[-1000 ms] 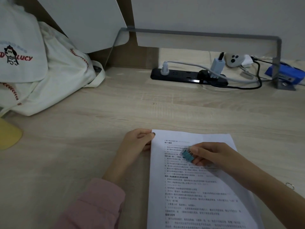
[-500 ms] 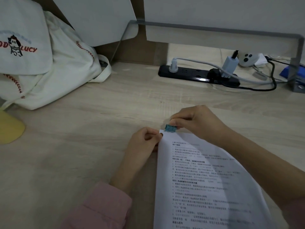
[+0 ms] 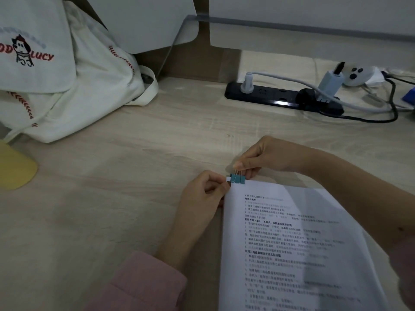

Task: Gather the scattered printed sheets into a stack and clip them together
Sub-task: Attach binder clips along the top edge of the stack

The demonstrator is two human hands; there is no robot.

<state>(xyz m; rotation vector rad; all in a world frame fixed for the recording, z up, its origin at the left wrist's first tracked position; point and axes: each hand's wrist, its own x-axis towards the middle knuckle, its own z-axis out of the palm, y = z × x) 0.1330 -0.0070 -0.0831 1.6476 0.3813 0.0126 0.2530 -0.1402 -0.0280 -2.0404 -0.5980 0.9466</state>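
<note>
A second ago the right hand (image 3: 269, 158) held the blue clip (image 3: 237, 178) over the middle of the page. Now the clip bites the top left corner of the stack of sheets (image 3: 292, 243), and the thumb and finger pinch its wire handles. The left hand (image 3: 202, 194) still pinches the stack's left edge just under that corner. The squared-up sheets lie flat on the desk (image 3: 112, 198), with black print on the top page.

A study desk at home is suggested by a wooden desktop (image 3: 112, 221), a power strip (image 3: 269, 95) and a canvas tote bag (image 3: 67, 86).
</note>
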